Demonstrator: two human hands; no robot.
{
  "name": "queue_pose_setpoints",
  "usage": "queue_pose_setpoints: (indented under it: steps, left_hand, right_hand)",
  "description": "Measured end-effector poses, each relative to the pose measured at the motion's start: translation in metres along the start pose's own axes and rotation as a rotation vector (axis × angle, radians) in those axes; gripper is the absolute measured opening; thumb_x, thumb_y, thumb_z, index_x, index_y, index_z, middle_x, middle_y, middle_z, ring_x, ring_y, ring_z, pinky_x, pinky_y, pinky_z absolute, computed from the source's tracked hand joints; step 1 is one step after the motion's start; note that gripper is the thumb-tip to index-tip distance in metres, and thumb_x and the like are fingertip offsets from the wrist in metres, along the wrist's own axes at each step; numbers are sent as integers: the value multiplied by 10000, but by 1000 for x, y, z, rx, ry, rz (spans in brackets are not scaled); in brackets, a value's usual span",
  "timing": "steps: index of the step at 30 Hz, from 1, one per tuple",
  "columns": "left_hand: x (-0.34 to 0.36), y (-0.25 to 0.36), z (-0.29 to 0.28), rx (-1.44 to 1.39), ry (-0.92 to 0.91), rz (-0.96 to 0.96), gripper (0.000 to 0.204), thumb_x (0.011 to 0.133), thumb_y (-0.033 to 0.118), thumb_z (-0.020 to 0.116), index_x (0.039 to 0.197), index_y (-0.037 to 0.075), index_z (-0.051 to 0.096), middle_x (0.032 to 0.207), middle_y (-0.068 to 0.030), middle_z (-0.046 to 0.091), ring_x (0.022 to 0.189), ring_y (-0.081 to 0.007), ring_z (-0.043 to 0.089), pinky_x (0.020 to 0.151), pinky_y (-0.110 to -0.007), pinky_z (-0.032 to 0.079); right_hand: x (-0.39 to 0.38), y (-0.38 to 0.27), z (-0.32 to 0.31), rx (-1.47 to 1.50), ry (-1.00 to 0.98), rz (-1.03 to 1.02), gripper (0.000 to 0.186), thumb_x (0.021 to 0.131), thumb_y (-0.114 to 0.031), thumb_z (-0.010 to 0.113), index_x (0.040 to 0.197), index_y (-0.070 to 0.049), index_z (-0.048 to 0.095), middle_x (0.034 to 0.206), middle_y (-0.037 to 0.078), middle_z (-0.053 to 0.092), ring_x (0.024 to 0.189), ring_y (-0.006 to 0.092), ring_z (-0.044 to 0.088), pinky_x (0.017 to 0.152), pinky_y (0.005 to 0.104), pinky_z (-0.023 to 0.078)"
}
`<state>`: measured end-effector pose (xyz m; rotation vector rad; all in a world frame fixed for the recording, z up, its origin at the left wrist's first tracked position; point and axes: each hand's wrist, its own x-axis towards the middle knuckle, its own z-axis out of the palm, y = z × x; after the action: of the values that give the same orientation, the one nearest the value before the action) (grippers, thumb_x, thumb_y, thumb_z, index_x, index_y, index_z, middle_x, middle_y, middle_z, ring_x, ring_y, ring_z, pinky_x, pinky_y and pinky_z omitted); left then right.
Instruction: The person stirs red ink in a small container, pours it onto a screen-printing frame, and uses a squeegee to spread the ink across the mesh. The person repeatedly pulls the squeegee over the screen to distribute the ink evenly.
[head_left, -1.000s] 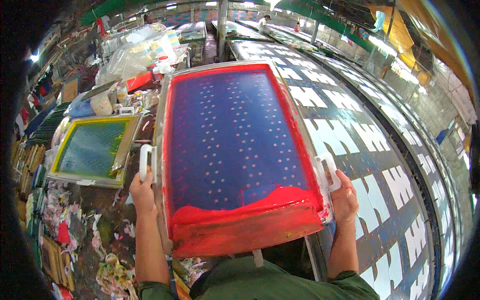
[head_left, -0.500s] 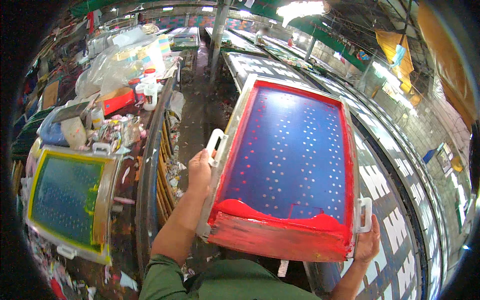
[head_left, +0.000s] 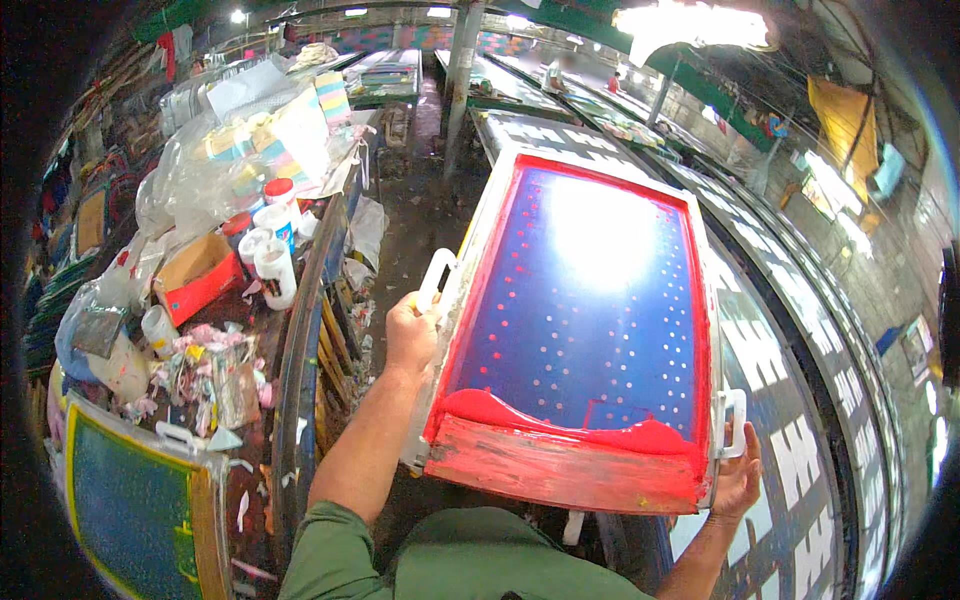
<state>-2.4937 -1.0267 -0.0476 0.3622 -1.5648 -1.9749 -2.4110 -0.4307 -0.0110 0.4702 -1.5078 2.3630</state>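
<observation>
Above the long printing table (head_left: 800, 340), both hands hold a red-framed printing screen (head_left: 590, 310) (red ink pooled at its near end): left hand (head_left: 412, 335) and right hand (head_left: 740, 480) each grip a white side handle.

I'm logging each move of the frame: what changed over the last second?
The big printing screen swung to the person's right, off the cluttered side table and over the long printing table; the yellow-framed screen now lies further left in view. Unchanged: the left hand and right hand grip the side handles, and red ink lies pooled at the near end.
</observation>
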Motion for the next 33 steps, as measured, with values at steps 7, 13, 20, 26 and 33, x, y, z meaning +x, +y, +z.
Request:
queue_pose_setpoints:
  steps: [7,13,20,26,33]
  left_hand:
    - [189,-23,-9,42,40,61,200,998,-2,715,1186,-8,783,1057,-20,778,921,-112,692,853,-301,536]
    - [348,-42,22,89,-36,49,205,998,28,727,1195,11,780,1021,-22,770,905,-111,685,822,-313,536]
    - [510,-80,88,120,-167,-31,185,1012,29,709,1184,-2,772,1013,-39,761,911,-115,684,831,-327,544]
    - [656,-133,152,82,-236,-26,185,1019,48,718,1188,-3,771,1013,-39,765,929,-126,696,844,-338,547]
    - [871,-167,171,293,-169,33,232,1012,72,726,1223,-7,778,1033,-65,790,930,-141,699,848,-355,545]
  right_hand:
    - [148,115,79,-50,-87,-26,908,970,-541,783,1642,0,499,1658,259,509,1559,382,473,1300,571,369]
    - [240,170,153,-41,-67,-37,903,989,-551,762,1662,-22,473,1633,254,527,1543,389,478,1299,589,363]
    - [308,228,207,-120,68,-81,919,1015,-528,752,1683,-1,405,1612,276,538,1513,413,513,1288,595,381]
    - [414,323,225,-111,50,-143,823,1091,-497,633,1701,-3,387,1696,255,460,1560,381,469,1317,581,332]
    - [618,452,274,-59,-23,-35,911,1040,-517,662,1707,18,348,1670,306,470,1557,413,465,1303,583,338]
